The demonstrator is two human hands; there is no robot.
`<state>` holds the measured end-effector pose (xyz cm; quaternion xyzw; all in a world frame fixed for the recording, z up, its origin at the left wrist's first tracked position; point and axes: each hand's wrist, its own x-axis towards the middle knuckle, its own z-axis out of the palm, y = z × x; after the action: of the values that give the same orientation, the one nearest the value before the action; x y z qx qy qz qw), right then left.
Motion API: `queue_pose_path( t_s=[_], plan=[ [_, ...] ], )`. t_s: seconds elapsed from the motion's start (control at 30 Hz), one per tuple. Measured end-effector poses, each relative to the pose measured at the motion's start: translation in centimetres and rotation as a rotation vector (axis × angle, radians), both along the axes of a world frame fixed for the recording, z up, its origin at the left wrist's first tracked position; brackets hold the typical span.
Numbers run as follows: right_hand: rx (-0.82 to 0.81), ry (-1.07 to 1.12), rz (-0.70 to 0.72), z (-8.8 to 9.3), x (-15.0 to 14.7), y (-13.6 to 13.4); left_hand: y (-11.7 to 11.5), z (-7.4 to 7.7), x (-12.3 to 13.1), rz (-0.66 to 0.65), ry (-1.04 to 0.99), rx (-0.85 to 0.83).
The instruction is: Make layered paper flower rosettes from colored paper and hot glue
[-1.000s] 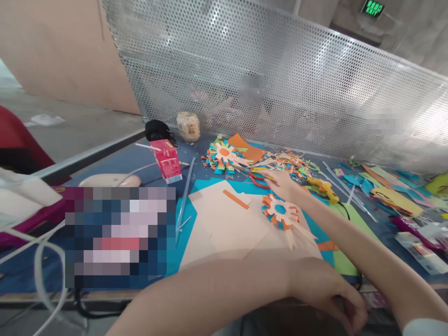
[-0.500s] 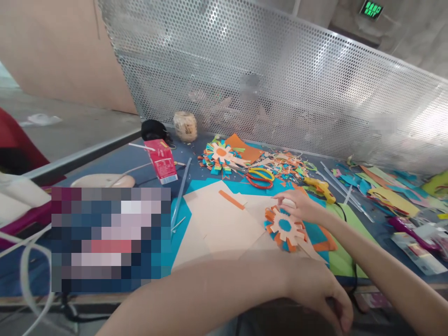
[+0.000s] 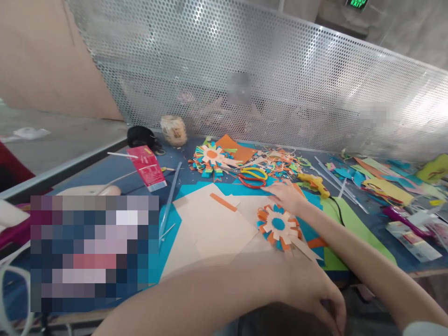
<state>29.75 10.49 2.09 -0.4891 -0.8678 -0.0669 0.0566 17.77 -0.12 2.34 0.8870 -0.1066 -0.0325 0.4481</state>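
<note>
My right hand [image 3: 286,196] lies stretched out on the table with its fingers flat and apart, empty. It sits just beyond an orange, blue and cream paper flower [image 3: 278,225], and its fingertips are close to red-and-yellow scissors [image 3: 252,177]. The flower rests on beige paper sheets [image 3: 213,224] over blue card. My left forearm crosses the bottom of the view. My left hand [image 3: 315,296] hangs past the table's near edge with its fingers curled down, and I see nothing in them.
A second paper flower [image 3: 210,157] and several paper scraps lie at the back. A yellow glue gun [image 3: 315,183] with a black cord lies to the right. A red carton [image 3: 147,167], a tape roll [image 3: 174,129] and clear sticks sit at left. A perforated metal screen [image 3: 280,79] closes off the far side.
My right hand drew back from the scissors to the paper flower and nudged it, then moved forward again towards the scissors. The view shifted slightly. My left hand stayed put.
</note>
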Motion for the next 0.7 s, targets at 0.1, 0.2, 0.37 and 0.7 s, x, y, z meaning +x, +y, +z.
queue_pose_path(
  t_s=[0.1, 0.2, 0.37, 0.7],
  plan=[
    [-0.018, 0.051, 0.036, -0.2, 0.1, -0.1, -0.1, 0.3, -0.1, 0.007, 0.004, 0.019],
    [-0.030, 0.133, 0.060, -0.4, 0.3, -0.1, -0.2, 0.4, -0.3, 0.049, 0.001, -0.036],
    [-0.033, 0.179, 0.111, -0.5, 0.2, -0.1, -0.2, 0.2, -0.8, 0.119, 0.010, -0.182],
    [0.002, 0.035, 0.224, 0.5, 0.0, -0.6, -0.3, -0.3, -0.7, 0.486, -0.040, -0.614]
  ],
)
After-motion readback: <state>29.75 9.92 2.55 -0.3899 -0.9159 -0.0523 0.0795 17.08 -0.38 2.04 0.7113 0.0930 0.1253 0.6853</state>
